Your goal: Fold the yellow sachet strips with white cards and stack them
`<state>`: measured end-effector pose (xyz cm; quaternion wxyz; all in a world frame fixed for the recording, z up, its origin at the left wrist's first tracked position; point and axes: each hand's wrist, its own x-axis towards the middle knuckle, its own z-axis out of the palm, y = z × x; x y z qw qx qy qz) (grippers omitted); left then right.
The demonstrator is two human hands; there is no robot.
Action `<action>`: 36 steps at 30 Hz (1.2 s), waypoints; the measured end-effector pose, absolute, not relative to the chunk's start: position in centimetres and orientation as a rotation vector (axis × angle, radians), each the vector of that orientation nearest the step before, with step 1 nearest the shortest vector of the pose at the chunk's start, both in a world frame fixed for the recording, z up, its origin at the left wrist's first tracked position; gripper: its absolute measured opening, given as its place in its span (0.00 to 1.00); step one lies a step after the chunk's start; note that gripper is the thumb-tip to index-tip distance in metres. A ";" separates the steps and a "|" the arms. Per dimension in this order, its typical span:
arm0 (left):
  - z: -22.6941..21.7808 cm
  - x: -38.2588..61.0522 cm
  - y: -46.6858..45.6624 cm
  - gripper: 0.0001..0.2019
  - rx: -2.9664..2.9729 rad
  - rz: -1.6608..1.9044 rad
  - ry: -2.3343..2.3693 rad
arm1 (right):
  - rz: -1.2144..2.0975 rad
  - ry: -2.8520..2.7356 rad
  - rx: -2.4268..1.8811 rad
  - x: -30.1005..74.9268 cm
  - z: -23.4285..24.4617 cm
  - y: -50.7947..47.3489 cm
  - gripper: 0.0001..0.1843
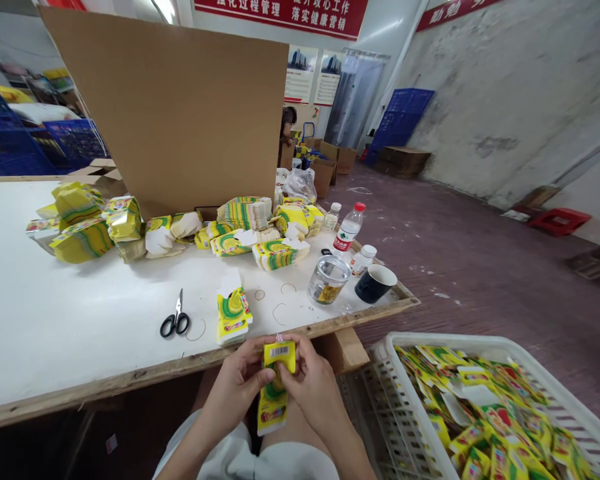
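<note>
Between my two hands, just off the table's front edge, is a small yellow and green printed carton (273, 407) with a barcode at its upper end. My left hand (243, 377) grips its left side, thumb on the front. From the other side my right hand (307, 377) pinches it, its thumb pressed near the middle. A bit of pink-and-white patterned material (280, 337) shows at the carton's top; what it is I cannot tell. On the table beyond my hands lies a small stack of flat yellow cartons (233, 310).
Black-handled scissors (175, 319) and loose rubber bands lie on the white table (105, 320). A clear jar (329, 280), dark mug (375, 283) and water bottle (349, 230) stand at its right corner. Bundled cartons (245, 213) line a large cardboard box (190, 120). A white basket (395, 393) holds many cartons.
</note>
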<state>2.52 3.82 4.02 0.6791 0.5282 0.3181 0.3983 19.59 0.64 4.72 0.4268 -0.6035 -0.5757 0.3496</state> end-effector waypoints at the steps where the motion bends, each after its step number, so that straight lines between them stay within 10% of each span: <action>1: 4.0 2.6 3.8 0.21 1.173 0.904 0.725 | 0.880 -1.431 -1.466 19.6 4.6 0.6 0.19; 7: 3.7 3.3 3.7 0.21 1.225 0.918 0.719 | 1.004 -1.116 -1.225 19.9 3.8 0.0 0.13; 13: 1.4 1.2 6.9 0.30 1.821 1.144 1.294 | 0.320 -0.353 -0.945 23.3 4.4 -2.3 0.13; 19: -0.5 -1.2 8.6 0.12 1.894 1.150 1.409 | 0.819 -0.270 -1.125 21.6 1.4 -2.2 0.20; 29: 1.4 1.0 2.8 0.17 2.040 1.241 0.786 | 1.286 -0.565 -1.096 16.3 1.1 1.5 0.20; 36: 2.4 2.3 3.0 0.23 0.928 1.110 0.771 | 1.299 -0.590 -1.005 16.6 1.3 -0.5 0.19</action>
